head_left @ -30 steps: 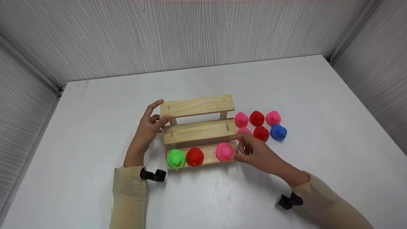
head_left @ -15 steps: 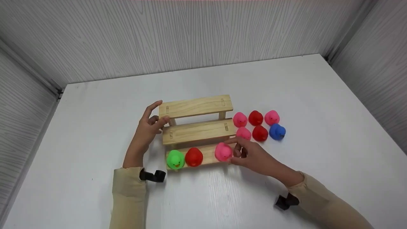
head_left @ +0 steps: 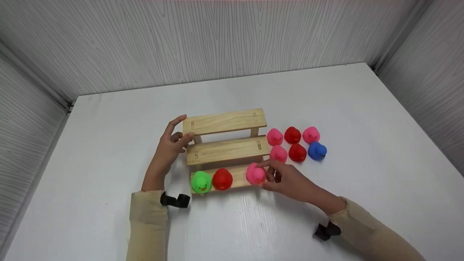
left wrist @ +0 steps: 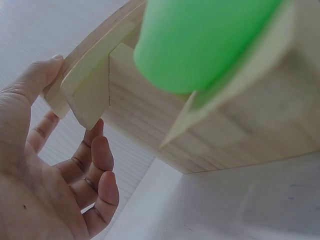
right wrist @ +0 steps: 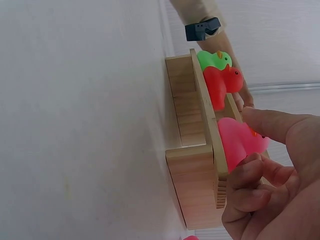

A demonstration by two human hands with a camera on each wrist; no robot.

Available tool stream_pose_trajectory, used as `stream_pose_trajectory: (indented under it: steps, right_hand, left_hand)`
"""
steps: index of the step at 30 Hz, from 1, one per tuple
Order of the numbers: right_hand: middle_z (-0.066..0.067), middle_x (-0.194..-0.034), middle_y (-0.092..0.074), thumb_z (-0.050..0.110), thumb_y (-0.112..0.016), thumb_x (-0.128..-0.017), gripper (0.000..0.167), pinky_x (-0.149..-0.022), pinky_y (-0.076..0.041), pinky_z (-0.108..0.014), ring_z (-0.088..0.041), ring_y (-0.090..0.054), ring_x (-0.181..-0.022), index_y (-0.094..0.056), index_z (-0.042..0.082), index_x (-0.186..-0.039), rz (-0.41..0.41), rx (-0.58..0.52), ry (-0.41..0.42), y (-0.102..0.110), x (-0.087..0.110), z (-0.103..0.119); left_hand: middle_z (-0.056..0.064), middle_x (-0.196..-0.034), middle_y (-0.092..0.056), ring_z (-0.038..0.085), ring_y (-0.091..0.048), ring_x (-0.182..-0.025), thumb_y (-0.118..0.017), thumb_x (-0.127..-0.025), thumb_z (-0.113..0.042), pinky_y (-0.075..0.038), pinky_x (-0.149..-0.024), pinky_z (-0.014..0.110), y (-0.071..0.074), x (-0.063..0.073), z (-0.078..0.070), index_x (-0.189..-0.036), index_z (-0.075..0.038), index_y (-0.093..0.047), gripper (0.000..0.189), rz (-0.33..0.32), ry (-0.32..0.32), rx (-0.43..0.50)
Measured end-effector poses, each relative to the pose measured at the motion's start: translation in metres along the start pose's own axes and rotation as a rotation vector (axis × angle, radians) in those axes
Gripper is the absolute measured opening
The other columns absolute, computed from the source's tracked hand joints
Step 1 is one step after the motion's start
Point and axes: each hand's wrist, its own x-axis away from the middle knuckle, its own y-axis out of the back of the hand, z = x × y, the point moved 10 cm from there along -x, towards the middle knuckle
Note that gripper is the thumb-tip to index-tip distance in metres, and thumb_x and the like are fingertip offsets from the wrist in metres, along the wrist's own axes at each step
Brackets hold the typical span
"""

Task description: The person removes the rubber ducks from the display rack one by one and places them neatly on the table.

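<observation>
A wooden three-step rack [head_left: 228,150] stands on the table. My left hand [head_left: 170,143] grips the left end of its top step, thumb in front and index finger at the back; the left wrist view shows the other fingers curled beneath. On the lowest step sit a green rubber duck [head_left: 201,182], a red rubber duck [head_left: 222,179] and, with a gap between, a pink rubber duck [head_left: 256,174]. My right hand [head_left: 290,179] pinches this pink duck between thumb and index finger at the step's right end. The right wrist view shows its other fingers curled beside the duck.
Right of the rack, several more ducks stand in two rows: pink ones, such as a pink duck [head_left: 278,154], a red duck [head_left: 297,152] and a blue duck [head_left: 317,151]. The white table [head_left: 119,145] meets grey wood-grain panels [head_left: 217,43] at the back and sides.
My right hand has shifted slightly left, and its index finger has come onto the pink duck. The duck has turned a little to the right. My left hand keeps its grip on the rack.
</observation>
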Motion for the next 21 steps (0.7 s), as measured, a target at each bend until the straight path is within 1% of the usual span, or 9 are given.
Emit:
stream_pose_trajectory:
  steps: [6,12,16,21]
  right_hand:
    - [0.001,-0.078,-0.053,0.014,-0.078,-0.079,0.049,-0.062,-0.042,-0.017,-0.012,-0.051,-0.072,-0.056,0.011,-0.123,-0.005,0.003,-0.002,0.0,-0.0004,-0.0007]
    - [0.001,-0.078,-0.053,0.015,-0.08,-0.078,0.05,-0.062,-0.043,-0.018,-0.012,-0.052,-0.072,-0.056,0.011,-0.121,-0.012,0.015,-0.012,0.0007,0.0001,-0.0004]
    - [0.001,-0.078,-0.054,0.016,-0.08,-0.078,0.048,-0.063,-0.044,-0.018,-0.013,-0.052,-0.074,-0.056,0.012,-0.12,-0.006,0.015,-0.015,0.0016,0.0008,-0.0001]
    - [0.0,-0.081,-0.055,0.018,-0.079,-0.08,0.046,-0.063,-0.045,-0.019,-0.014,-0.053,-0.074,-0.056,0.012,-0.119,0.014,0.026,-0.02,0.0064,0.0024,0.0011]
  left_hand:
    - [0.014,-0.097,-0.06,0.016,-0.053,-0.081,-0.065,-0.091,-0.033,-0.042,-0.078,0.036,-0.0001,0.0001,-0.0005,-0.148,-0.03,-0.034,0.065,-0.002,0.002,0.0]
    - [0.011,-0.095,-0.061,0.014,-0.053,-0.079,-0.064,-0.092,-0.031,-0.041,-0.076,0.033,0.0001,-0.0001,-0.0006,-0.148,-0.031,-0.033,0.064,0.01,-0.007,0.007]
    - [0.011,-0.093,-0.06,0.014,-0.052,-0.078,-0.064,-0.092,-0.03,-0.041,-0.075,0.033,0.0003,0.0,-0.0002,-0.148,-0.03,-0.034,0.064,0.011,-0.009,0.013]
    - [0.013,-0.095,-0.061,0.014,-0.053,-0.079,-0.064,-0.092,-0.031,-0.041,-0.076,0.033,-0.0003,-0.0005,-0.0001,-0.148,-0.031,-0.034,0.064,0.008,-0.004,0.006]
